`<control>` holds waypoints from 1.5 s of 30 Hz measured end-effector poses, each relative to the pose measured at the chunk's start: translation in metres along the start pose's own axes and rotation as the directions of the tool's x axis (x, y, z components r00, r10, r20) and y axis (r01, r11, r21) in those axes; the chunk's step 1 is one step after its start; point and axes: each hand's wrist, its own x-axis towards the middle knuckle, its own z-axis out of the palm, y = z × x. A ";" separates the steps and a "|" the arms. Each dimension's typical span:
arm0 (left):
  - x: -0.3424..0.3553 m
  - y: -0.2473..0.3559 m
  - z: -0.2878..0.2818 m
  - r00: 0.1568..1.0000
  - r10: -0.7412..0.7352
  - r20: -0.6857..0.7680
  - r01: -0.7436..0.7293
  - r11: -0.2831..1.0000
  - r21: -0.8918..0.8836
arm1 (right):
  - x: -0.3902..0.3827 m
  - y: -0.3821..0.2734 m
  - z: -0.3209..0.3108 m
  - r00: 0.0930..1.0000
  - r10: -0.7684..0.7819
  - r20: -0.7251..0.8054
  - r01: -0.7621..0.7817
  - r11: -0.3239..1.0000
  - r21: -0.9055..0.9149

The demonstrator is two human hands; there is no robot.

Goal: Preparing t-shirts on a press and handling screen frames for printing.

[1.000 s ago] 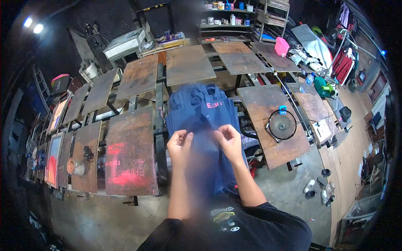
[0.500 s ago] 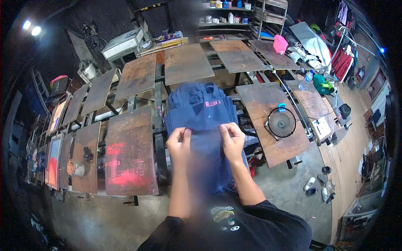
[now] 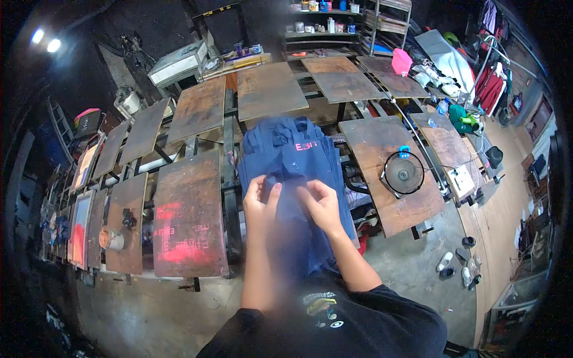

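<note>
A thick stack of dark blue cloth pieces (image 3: 329,167) with pink print lies in front of me, loops of fabric bunched at its far end. The uppermost dark blue cloth (image 3: 287,171) is lifted and creased into a small peak between my hands. My left hand (image 3: 261,196) is closed on its left part, thumb up and fingers curled. On the other side my right hand (image 3: 322,204) is closed too, its fingertips bent inward on the cloth. A blurred streak down the middle of the picture hides part of the cloth and the right fingertips.
Brown boards on metal frames surround the stack, including a pink-stained board (image 3: 188,221) at left. A round black fan (image 3: 404,173) lies on the right-hand board. Farther off stand a pink bin (image 3: 401,62) and shelves of jars (image 3: 322,27). Shoes (image 3: 444,261) lie on the floor.
The cloth between my hands was stretched flat and is now bunched into a peak. My right hand has turned inward and dropped slightly; the view has shifted a little.
</note>
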 end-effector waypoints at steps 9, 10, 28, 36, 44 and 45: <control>0.035 0.024 -0.008 0.955 0.294 -0.043 -0.265 0.908 0.324 | -0.012 -0.016 0.011 0.960 -0.134 0.245 0.187 0.960 -0.207; 0.043 0.020 -0.011 0.966 0.258 -0.026 -0.234 0.908 0.347 | -0.013 -0.017 0.012 0.940 -0.150 0.305 0.228 0.945 -0.236; 0.016 0.010 0.019 0.984 0.179 0.022 -0.172 0.895 0.411 | -0.003 0.001 -0.005 0.971 -0.212 -0.107 0.172 0.938 -0.303; -0.004 -0.007 0.000 0.962 -0.149 0.229 0.104 0.974 0.201 | 0.003 0.017 -0.013 0.994 0.046 -0.104 -0.043 0.999 0.028; -0.003 -0.022 -0.012 0.990 -0.091 0.111 0.088 0.996 0.032 | 0.003 0.017 -0.012 0.990 0.139 0.021 -0.140 0.971 0.194; -0.002 -0.018 -0.011 0.989 -0.093 0.114 0.090 0.995 0.032 | 0.002 0.016 -0.012 0.990 0.141 0.018 -0.142 0.971 0.193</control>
